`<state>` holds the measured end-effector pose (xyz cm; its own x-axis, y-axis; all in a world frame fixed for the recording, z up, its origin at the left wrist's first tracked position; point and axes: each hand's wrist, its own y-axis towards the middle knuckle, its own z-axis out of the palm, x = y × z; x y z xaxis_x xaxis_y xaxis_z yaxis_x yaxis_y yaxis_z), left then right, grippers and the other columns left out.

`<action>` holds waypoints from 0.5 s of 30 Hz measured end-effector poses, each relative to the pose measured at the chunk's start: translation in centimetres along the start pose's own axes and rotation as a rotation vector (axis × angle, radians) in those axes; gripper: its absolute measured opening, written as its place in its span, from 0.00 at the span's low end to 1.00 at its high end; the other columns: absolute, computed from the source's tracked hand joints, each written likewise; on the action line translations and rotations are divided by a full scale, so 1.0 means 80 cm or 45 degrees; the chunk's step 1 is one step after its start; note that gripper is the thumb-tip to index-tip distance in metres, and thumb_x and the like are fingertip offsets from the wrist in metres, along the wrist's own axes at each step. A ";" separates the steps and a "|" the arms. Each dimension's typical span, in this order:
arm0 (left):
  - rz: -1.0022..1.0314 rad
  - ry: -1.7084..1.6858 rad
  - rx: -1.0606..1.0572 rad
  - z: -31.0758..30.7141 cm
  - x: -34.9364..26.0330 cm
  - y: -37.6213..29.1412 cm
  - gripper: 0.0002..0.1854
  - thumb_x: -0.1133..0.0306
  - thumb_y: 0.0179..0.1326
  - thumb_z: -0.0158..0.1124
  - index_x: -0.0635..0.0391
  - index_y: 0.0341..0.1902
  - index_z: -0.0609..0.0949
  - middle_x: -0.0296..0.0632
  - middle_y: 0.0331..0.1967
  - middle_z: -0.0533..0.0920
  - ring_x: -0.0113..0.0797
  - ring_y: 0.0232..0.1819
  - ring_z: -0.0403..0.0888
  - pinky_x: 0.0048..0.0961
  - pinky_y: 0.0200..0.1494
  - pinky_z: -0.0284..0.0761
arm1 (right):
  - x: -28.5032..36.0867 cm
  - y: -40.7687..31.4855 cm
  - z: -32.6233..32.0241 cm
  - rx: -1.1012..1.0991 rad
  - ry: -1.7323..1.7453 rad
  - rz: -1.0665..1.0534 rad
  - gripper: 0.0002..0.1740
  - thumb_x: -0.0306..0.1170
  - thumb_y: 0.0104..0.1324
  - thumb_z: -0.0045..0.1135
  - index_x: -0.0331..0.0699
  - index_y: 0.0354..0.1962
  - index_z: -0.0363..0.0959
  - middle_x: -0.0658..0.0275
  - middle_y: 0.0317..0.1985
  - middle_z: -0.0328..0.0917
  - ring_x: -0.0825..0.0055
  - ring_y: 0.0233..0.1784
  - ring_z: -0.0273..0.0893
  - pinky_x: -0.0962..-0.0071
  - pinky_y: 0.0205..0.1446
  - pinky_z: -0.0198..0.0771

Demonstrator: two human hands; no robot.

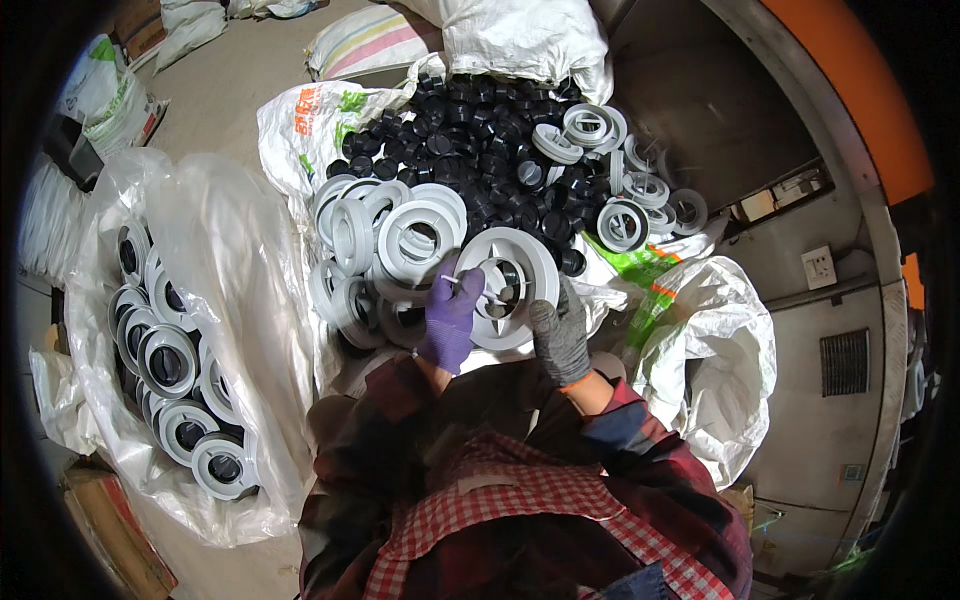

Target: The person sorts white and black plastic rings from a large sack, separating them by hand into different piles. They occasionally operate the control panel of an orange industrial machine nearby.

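A large grey plastic ring fitting (535,324), with spokes around its central opening, is held between both hands. My left hand (452,319), in a purple glove, grips its left side, with a thin pale stick by the thumb. My right hand (561,330), in a grey glove, holds the right edge. Just left of it lies a pile of grey ring fittings (352,238). Beyond spreads a heap of black plastic caps (480,135) on a white woven sack (277,124). Smaller grey threaded rings (589,126) lie at the heap's right side.
A clear plastic bag (225,217) at left holds grey rings with black centres (166,361). An open white woven sack (724,322) stands at right, near a metal cabinet (810,390). Full white sacks (525,37) stand behind the heap; a cardboard box (116,532) lies lower left.
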<state>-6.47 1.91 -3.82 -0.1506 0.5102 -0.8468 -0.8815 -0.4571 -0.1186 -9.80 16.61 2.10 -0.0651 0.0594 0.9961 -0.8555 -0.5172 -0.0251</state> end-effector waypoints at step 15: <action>1.134 1.018 -0.046 -0.069 0.021 0.026 0.22 0.71 0.58 0.57 0.63 0.57 0.72 0.42 0.47 0.78 0.33 0.50 0.75 0.29 0.54 0.72 | 0.025 -0.154 -0.356 -1.251 -1.219 -0.363 0.19 0.31 0.64 0.58 0.30 0.49 0.67 0.59 0.43 0.76 0.73 0.44 0.74 0.73 0.51 0.68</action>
<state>-6.09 -2.20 -8.33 -0.3695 -0.5875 -0.7199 -0.5934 -0.4470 0.6694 -14.04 47.39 1.96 0.2001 -0.7443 0.6371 -0.8110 0.2390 0.5340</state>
